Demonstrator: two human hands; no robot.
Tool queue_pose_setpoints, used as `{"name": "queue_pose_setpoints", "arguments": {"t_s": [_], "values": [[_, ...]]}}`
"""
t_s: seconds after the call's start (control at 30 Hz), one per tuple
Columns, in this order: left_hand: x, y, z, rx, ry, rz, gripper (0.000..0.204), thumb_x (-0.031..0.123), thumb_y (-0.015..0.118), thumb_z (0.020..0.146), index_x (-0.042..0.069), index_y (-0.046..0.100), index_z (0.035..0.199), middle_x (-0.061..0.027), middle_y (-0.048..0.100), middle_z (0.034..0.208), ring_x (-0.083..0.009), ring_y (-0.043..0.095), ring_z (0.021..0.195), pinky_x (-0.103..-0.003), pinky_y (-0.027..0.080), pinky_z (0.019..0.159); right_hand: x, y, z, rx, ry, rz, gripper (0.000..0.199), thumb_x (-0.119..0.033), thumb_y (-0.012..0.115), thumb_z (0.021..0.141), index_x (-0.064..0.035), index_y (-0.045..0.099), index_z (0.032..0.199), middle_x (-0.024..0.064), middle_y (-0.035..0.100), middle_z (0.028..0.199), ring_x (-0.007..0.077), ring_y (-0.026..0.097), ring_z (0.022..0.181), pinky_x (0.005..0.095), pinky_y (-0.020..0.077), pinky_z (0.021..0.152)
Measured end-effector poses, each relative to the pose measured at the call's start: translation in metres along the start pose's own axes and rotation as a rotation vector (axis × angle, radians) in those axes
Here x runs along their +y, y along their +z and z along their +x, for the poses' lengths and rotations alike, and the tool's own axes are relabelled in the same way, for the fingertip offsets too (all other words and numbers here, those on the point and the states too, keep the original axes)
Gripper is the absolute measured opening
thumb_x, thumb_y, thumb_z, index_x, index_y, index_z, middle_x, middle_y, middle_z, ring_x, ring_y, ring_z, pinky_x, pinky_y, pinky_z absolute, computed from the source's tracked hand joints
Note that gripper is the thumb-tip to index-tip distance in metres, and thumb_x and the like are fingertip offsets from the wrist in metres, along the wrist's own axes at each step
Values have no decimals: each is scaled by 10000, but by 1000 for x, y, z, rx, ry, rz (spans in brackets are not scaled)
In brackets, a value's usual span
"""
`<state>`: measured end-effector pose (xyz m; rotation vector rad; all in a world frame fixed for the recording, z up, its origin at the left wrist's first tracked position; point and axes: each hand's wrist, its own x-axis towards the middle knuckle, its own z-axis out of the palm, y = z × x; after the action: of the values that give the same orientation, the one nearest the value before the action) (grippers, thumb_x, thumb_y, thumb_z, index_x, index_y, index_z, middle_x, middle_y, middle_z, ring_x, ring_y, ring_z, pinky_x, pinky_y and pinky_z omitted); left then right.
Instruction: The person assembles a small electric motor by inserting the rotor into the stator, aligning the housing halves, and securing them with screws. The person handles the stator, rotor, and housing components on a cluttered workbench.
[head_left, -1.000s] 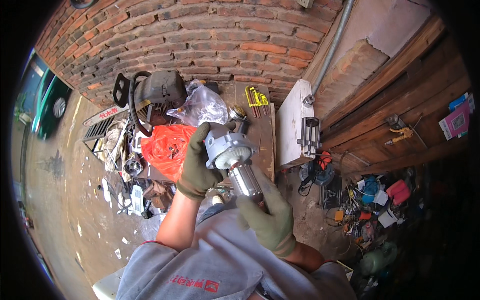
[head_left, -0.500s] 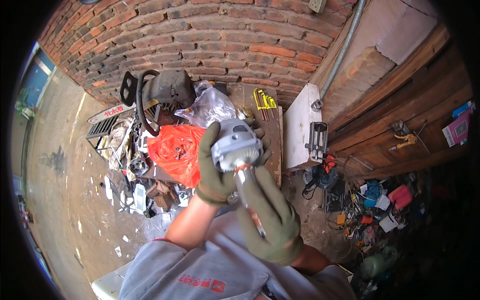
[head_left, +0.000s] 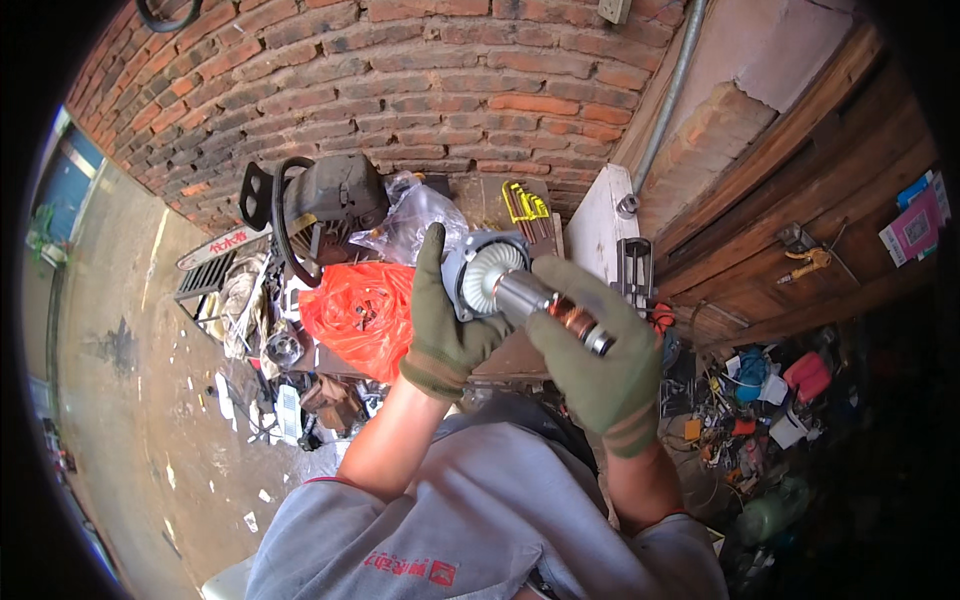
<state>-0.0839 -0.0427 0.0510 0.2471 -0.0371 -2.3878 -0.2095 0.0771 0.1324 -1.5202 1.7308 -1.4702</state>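
Both my hands wear green work gloves. My left hand (head_left: 445, 335) is closed around a grey metal gear housing (head_left: 459, 284), thumb up along its side. Against the housing's open face sits the white fan (head_left: 490, 278) of a motor armature (head_left: 525, 297), whose bare end with copper windings and commutator points to the lower right. My right hand (head_left: 605, 365) has its fingers and thumb around the armature's body. How far the armature's front end sits inside the housing is hidden.
Beyond my hands, a bench bears a red plastic bag (head_left: 350, 325) with small parts, a clear bag (head_left: 415, 222), a chainsaw (head_left: 340, 192) and a yellow-held hex key set (head_left: 525, 203). A brick wall (head_left: 420, 90) stands behind. Tools and scraps litter the floor at right.
The armature and housing have turned, so the armature's free end swung from pointing down to lower right. My right hand moved up and right with it; the fan shows more fully.
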Motion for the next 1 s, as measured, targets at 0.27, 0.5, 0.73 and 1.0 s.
{"name": "queue_pose_setpoints", "arguments": {"t_s": [0.27,0.5,0.73,1.0], "values": [[6,4,-4,18,33,-12,548,542,528,1021,39,674,1181,-161,738,1111,-316,719,1016,-516,589,925,-11,-5,7,-104,389,246,447,-44,672,924,23,632,1364,48,694,877,60,612,681,229,497,582],[9,5,-14,90,213,304,268,310,652,1004,63,663,1108,-122,734,1077,-296,725,1050,-447,608,901,21,-6,6,-538,544,531,450,-175,629,998,15,528,1394,57,657,1054,104,645,747,252,524,627],[-5,-4,-11,177,392,642,237,177,642,988,-2,631,1143,-84,702,992,-199,713,887,-351,602,788,72,39,11,-456,299,396,553,-260,746,925,-15,534,1374,34,652,1154,120,607,1009,326,516,910],[12,-25,-15,92,513,1000,348,213,573,1034,-55,617,1252,-136,713,1133,-232,720,987,-365,603,877,89,58,25,-545,684,1189,720,-284,800,908,-16,437,1469,114,606,1357,180,599,1210,352,511,1002]]}}
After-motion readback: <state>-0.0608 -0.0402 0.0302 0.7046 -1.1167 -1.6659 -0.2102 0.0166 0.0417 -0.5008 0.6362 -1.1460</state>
